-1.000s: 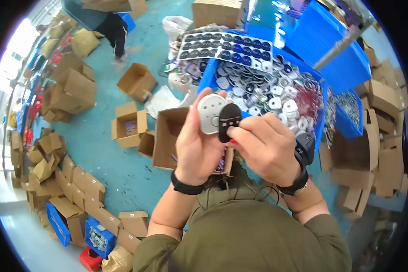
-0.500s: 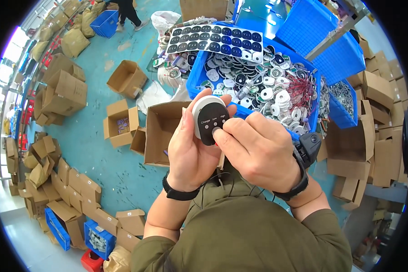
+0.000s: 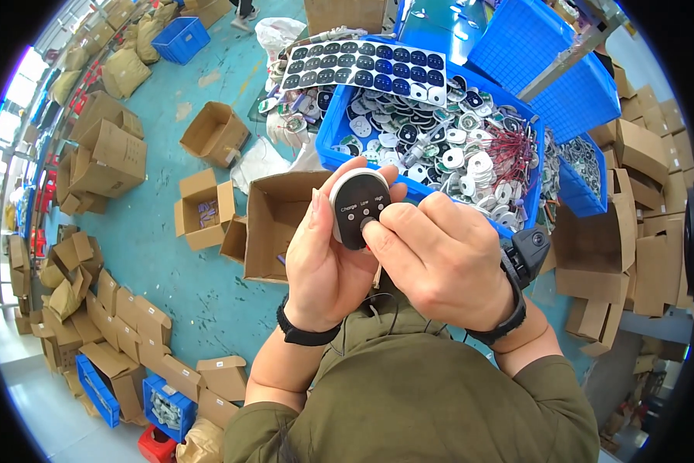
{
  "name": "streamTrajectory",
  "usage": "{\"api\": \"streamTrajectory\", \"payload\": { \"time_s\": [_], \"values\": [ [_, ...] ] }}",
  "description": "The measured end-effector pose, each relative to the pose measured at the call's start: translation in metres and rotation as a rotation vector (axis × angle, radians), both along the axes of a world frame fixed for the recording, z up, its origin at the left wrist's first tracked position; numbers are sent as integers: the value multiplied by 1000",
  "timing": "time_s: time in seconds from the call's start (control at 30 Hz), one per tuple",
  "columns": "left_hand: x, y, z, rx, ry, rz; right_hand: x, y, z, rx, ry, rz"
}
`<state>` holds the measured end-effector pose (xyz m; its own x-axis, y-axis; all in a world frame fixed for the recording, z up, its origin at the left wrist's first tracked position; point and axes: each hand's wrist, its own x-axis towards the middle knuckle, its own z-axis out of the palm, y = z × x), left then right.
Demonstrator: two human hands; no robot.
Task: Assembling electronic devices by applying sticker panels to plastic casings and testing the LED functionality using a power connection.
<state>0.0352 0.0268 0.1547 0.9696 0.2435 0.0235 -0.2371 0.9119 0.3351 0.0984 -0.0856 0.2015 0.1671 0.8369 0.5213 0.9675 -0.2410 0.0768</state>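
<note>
Cradled in my left hand [image 3: 320,266] is a small round white control unit [image 3: 360,202] with a black face label showing a row of small round spots. The fingers wrap its far side and the thumb lies along its left edge. My right hand [image 3: 447,266] is closed against the unit's lower right, a digit pressing on the label near its lower edge. Its other fingers curl under, partly hidden. A bit of red and pale wire shows below the unit. Beyond my hands, a sheet of black round labels [image 3: 366,68] lies over the edge of a blue crate [image 3: 333,123].
The blue crate holds many white discs, circuit boards and red wires. An open cardboard box [image 3: 263,224] stands just left of my hands, with smaller boxes [image 3: 214,133] beyond. Tall blue crates [image 3: 543,58] stand at the far right. Cardboard boxes [image 3: 617,231] line the right side.
My hands and the unit hold nearly the same pose, the unit shifted very slightly. A person's legs at the far top have moved right and mostly out of view.
</note>
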Motion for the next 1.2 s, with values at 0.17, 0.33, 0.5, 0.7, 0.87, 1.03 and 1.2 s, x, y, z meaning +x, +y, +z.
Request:
{"api": "streamTrajectory", "payload": {
  "time_s": [0.17,0.33,0.5,0.7,0.87,1.03,1.2],
  "values": [
    [-1,1,-2,6,-10,-5,0,2,-1,-15,12,-4],
    [1,3,-3,-16,-11,-11,1,4,-2,-12,5,-4],
    [2,6,-4,-24,-10,-2,1,5,1,-36,-2,-7],
    [2,8,-5,-26,-10,5,1,8,1,-46,17,7],
    [1,7,-4,-41,-17,0,2,9,0,-40,23,18],
    [1,7,-5,-40,-33,2,2,10,0,-32,15,22],
    [1,6,-6,-31,-28,6,2,8,-1,-45,18,16]
  ]
}}
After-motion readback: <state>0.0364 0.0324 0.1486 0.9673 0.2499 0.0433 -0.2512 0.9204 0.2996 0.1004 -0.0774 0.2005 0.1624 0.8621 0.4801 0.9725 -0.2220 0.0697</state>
